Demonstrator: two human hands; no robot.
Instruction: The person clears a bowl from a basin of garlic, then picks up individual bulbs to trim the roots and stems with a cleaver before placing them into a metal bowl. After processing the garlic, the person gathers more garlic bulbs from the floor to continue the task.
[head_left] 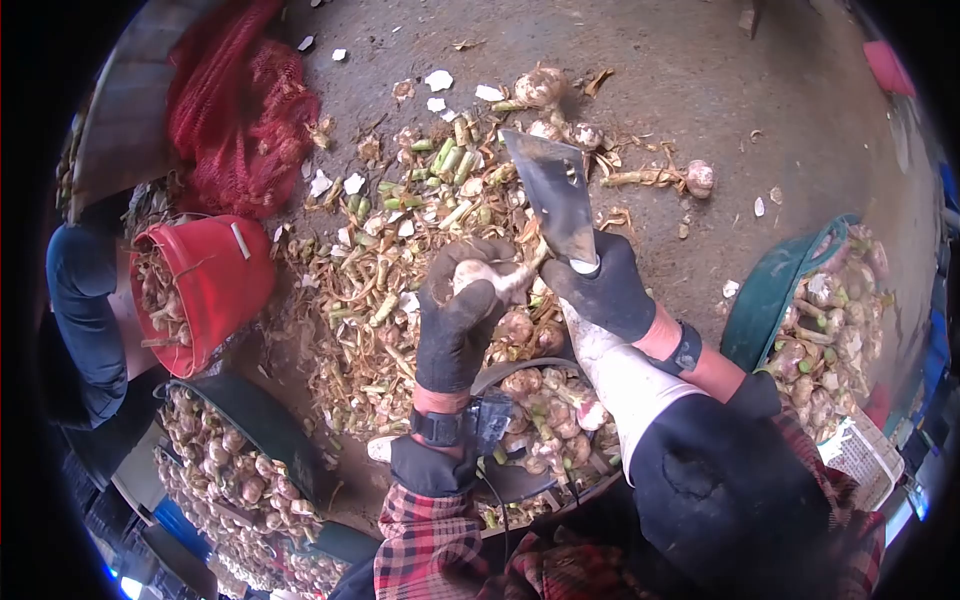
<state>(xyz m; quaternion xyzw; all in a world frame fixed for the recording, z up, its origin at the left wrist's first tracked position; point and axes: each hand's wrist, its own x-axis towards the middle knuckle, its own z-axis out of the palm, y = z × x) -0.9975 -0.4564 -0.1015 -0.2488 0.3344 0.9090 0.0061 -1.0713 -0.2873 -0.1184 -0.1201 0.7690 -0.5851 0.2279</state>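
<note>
My left hand (455, 325), in a dark glove, is closed around a garlic bulb (472, 274). The bulb's stem (525, 272) points right, towards my other glove. My right hand (610, 295), also gloved, grips a cleaver (558, 190). Its wide grey blade tilts up and to the left, beyond the end of the stem, and the handle is mostly hidden in my fist. Just under my hands is a dark bucket of garlic bulbs (548, 410).
Cut stems and peels (380, 290) cover the floor ahead. A red bucket (235, 285) with garlic lies tipped at left, below a red mesh bag (240, 130). Green tubs of garlic stand at right (765, 300) and lower left (265, 420). Loose garlic (698, 179) lies on the concrete.
</note>
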